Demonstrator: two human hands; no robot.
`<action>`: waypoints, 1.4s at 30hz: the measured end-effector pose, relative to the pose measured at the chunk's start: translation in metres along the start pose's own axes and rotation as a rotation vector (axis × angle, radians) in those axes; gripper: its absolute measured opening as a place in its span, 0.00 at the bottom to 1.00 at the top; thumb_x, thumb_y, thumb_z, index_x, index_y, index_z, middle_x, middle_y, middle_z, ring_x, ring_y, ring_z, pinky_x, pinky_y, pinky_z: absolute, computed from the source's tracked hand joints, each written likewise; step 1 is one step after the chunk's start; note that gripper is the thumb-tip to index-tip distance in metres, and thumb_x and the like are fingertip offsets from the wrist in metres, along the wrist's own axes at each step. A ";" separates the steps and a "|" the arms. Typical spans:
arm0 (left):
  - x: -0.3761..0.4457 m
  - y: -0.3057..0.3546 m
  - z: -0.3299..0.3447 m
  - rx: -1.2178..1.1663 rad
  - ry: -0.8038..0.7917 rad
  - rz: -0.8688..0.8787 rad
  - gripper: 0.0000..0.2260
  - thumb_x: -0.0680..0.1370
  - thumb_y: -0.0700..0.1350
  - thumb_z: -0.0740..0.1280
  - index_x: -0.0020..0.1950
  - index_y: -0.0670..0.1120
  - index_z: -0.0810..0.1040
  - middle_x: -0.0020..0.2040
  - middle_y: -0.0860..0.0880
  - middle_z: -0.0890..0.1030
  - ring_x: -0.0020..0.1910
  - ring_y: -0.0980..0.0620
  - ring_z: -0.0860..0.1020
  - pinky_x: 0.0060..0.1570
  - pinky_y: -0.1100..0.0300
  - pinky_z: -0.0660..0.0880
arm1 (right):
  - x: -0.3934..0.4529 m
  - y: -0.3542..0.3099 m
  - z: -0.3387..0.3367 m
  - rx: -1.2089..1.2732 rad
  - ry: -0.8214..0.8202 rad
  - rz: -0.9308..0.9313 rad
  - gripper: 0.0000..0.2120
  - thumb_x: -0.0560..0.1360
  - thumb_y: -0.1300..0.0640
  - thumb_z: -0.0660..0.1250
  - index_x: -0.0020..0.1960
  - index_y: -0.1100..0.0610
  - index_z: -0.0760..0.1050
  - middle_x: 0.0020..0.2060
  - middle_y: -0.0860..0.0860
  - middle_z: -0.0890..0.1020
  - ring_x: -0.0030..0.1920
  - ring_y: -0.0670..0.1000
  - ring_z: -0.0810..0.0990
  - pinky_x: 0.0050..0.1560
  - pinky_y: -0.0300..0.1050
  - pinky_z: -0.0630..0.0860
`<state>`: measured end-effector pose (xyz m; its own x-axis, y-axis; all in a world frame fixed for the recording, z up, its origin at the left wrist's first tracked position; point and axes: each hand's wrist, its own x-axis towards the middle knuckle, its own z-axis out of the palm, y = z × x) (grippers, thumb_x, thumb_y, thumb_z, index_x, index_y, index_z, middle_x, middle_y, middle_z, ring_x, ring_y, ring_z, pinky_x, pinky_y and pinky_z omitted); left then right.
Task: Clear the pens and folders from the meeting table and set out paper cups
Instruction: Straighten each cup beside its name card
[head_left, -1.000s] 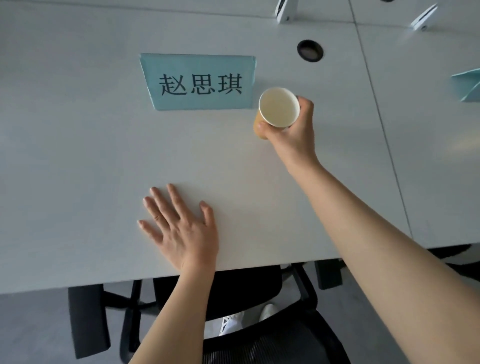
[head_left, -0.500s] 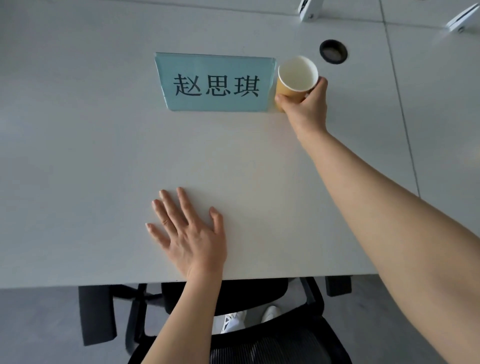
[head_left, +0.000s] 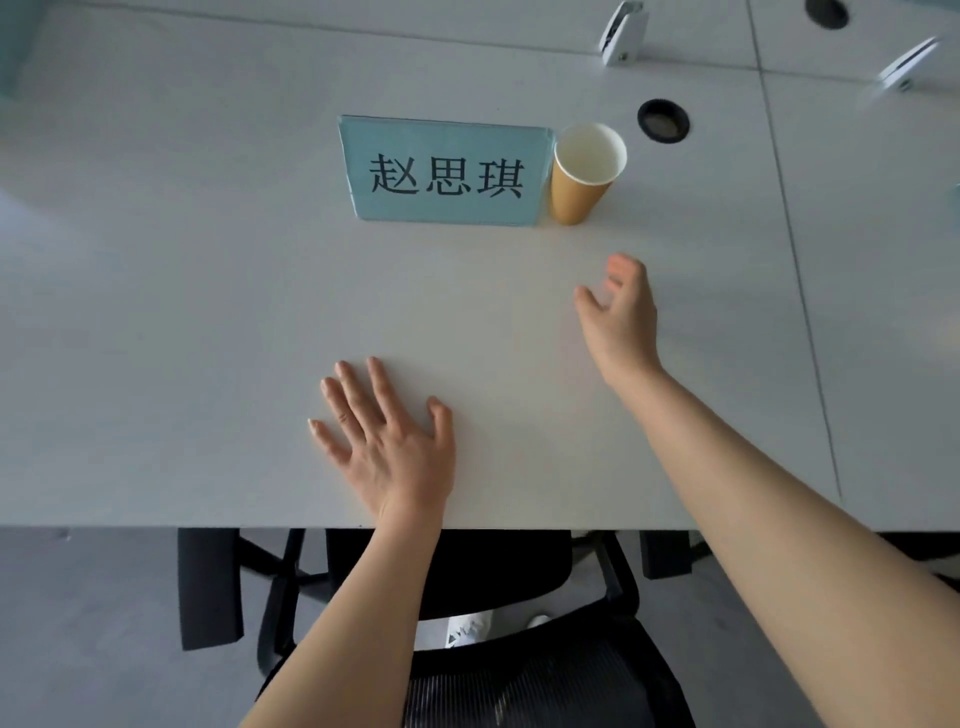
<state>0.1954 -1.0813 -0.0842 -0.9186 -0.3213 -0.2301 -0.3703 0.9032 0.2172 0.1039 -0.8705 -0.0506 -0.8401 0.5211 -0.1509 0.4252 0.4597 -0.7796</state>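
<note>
An empty paper cup (head_left: 579, 182), brown outside and white inside, stands upright on the white meeting table (head_left: 208, 312), right beside the right end of a light-blue name card (head_left: 447, 174). My right hand (head_left: 621, 317) hovers nearer to me than the cup, apart from it, fingers loosely curled and holding nothing. My left hand (head_left: 387, 441) lies flat on the table near its front edge, fingers spread. No pens or folders are in view.
A round black cable hole (head_left: 663, 120) sits behind the cup to the right. Two white clip-like fittings (head_left: 623, 31) stand at the far edge. A table seam (head_left: 795, 260) runs along the right. A black office chair (head_left: 467, 597) is tucked under the front edge.
My right hand set the cup down beside the name card, let go and drew back toward me. My left hand stayed flat on the table.
</note>
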 end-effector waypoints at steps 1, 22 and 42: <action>0.001 0.000 -0.001 -0.011 -0.002 0.005 0.35 0.78 0.62 0.50 0.80 0.50 0.44 0.81 0.46 0.42 0.79 0.48 0.39 0.75 0.43 0.36 | -0.018 0.006 -0.007 0.004 -0.016 0.005 0.24 0.75 0.62 0.67 0.70 0.64 0.65 0.67 0.60 0.72 0.67 0.55 0.73 0.63 0.44 0.70; -0.202 0.079 -0.042 -0.432 -0.437 0.247 0.14 0.79 0.43 0.62 0.64 0.46 0.74 0.61 0.49 0.78 0.58 0.51 0.76 0.49 0.61 0.68 | -0.262 0.128 -0.222 0.122 -0.012 0.186 0.14 0.79 0.59 0.63 0.64 0.56 0.71 0.56 0.50 0.79 0.58 0.48 0.77 0.64 0.50 0.73; -0.530 0.259 0.012 -0.505 -0.526 0.382 0.10 0.78 0.44 0.62 0.59 0.49 0.77 0.43 0.58 0.77 0.42 0.57 0.77 0.39 0.61 0.74 | -0.332 0.316 -0.523 0.071 0.306 0.130 0.13 0.77 0.61 0.65 0.62 0.58 0.74 0.48 0.47 0.80 0.53 0.51 0.80 0.54 0.48 0.77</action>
<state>0.5878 -0.6733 0.0823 -0.8557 0.2705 -0.4412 -0.1783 0.6462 0.7420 0.6937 -0.5223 0.0715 -0.6360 0.7685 -0.0710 0.4885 0.3296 -0.8079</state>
